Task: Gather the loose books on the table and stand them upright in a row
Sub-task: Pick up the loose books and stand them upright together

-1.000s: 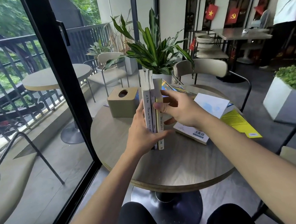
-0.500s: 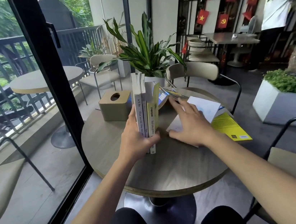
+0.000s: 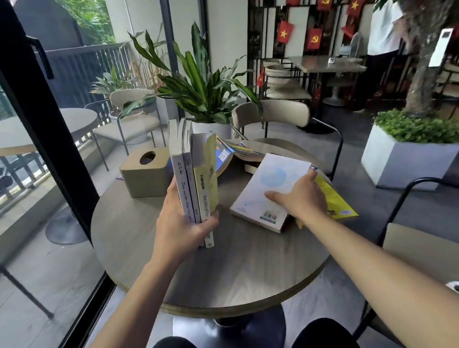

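Observation:
Three books stand upright, spines toward me, on the round wooden table; the rightmost has a yellow cover. My left hand is wrapped around their lower part and holds them together. To the right a white book with a pale blue circle lies tilted, its right edge lifted off a flat yellow book. My right hand grips that white book at its near right edge, thumb on the cover. More books lie in a loose heap behind it.
A tan tissue box sits left of the standing books. A potted plant stands at the table's far edge with a beige chair behind. A glass door frame runs along the left, and another chair is at my right.
My right hand left the standing books, moved right onto the white book and took hold of its edge, tipping it up. My left hand kept hold of the upright books.

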Motion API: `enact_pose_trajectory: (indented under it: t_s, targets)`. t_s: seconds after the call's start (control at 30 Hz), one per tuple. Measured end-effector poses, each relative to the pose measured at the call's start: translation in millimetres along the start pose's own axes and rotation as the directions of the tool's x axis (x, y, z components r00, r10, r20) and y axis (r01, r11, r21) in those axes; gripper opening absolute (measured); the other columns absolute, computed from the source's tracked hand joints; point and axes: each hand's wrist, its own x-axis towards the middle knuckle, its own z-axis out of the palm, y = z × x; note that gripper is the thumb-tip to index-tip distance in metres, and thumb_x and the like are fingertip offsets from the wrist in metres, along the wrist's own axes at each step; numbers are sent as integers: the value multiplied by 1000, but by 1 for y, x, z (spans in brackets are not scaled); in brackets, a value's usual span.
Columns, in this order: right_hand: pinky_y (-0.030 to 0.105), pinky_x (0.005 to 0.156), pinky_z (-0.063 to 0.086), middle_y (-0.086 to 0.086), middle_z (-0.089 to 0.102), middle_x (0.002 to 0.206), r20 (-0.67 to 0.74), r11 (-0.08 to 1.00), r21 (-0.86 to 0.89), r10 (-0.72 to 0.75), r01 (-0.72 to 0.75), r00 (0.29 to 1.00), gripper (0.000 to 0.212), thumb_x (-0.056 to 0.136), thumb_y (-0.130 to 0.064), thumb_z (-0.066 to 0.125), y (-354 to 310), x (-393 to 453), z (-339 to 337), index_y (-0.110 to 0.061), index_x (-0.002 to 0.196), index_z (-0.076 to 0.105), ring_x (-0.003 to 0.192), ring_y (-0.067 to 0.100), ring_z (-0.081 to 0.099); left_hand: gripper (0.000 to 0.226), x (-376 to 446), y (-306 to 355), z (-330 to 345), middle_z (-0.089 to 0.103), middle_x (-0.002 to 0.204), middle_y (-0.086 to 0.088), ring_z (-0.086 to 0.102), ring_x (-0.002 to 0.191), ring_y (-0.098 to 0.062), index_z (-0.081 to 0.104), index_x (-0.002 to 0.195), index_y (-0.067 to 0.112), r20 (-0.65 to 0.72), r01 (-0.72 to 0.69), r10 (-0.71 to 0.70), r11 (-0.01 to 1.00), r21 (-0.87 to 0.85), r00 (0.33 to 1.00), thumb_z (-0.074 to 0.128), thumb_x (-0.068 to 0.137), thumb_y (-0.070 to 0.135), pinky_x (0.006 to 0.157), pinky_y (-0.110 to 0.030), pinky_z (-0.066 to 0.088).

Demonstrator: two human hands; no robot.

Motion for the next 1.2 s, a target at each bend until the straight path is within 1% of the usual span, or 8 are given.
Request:
enact_pose_trajectory:
  t_s: [0.23, 0.33, 0.47, 0.67, 0.77, 0.87, 1.0, 1.2]
  targets:
    - [44, 74, 60, 12, 70, 118, 165, 927, 331, 125, -174, 978, 62, 67, -25, 91, 6, 19, -5, -5, 115, 58, 100, 32, 69, 85, 0, 0, -1, 47, 134, 5, 53, 119, -15, 48, 143, 24, -2, 6, -6, 1000, -6, 1000, 68, 67, 56, 92, -37, 51]
    - [38, 51, 58, 17, 69, 119, 371, 762, 556, 128, -331, 920, 37, 86, 2, 71, 7, 19, -12, -2, 120, 56, 89, 32, 71, 85, 1, 0, -1, 46, 135, 7, 54, 119, -17, 48, 143, 26, 6, 6, -6, 1000, 0, 1000, 68, 67, 58, 91, -40, 52]
    - [41, 53, 58, 20, 66, 121, 422, 684, 637, 75, -355, 904, 32, 94, 2, 59, 4, 10, -18, -5, 123, 48, 89, 35, 70, 84, 0, 1, -2, 45, 132, 13, 54, 117, -14, 47, 143, 30, 9, 18, -18, 1000, -17, 1000, 70, 68, 60, 90, -43, 54]
    - [37, 46, 59, 9, 66, 107, 226, 654, 748, -91, -112, 970, 32, 93, 1, 61, -17, -14, -14, -15, 110, 39, 92, 29, 69, 88, 0, 2, -2, 46, 132, 15, 52, 120, -10, 46, 144, 28, 10, 18, -18, 999, -37, 1000, 72, 66, 61, 94, -34, 50]
    - [38, 71, 61, 4, 67, 104, 64, 685, 720, -230, 115, 971, 35, 91, 0, 63, -31, -29, -12, -18, 111, 41, 88, 19, 68, 93, 1, 0, -2, 45, 134, 16, 50, 123, -9, 46, 146, 27, 10, 19, -19, 1000, -25, 1000, 73, 65, 64, 96, -30, 46]
    - [17, 77, 54, 4, 65, 105, -94, 707, 609, -386, 359, 918, 35, 89, -2, 66, -41, -46, -7, -18, 108, 42, 87, 5, 64, 94, 0, 1, -2, 46, 136, 12, 48, 126, -10, 47, 145, 26, 11, 13, -13, 999, -39, 1000, 75, 64, 64, 101, -34, 46]
    - [41, 75, 59, 3, 70, 106, -54, 686, 570, -519, 453, 853, 35, 88, -17, 68, -42, -69, 10, -26, 110, 43, 90, 15, 71, 98, 1, 3, -4, 47, 136, 8, 48, 127, -12, 45, 147, 25, 22, -1, 2, 999, -42, 1000, 84, 64, 60, 103, -41, 47]
    - [9, 78, 52, 0, 67, 113, 70, 662, 576, -625, 480, 777, 42, 91, -12, 69, -53, -80, 8, -11, 128, 49, 102, 10, 65, 108, 1, 6, -8, 46, 128, 16, 49, 125, -10, 44, 146, 23, 41, 0, 3, 996, -84, 999, 88, 56, 63, 102, -42, 49]
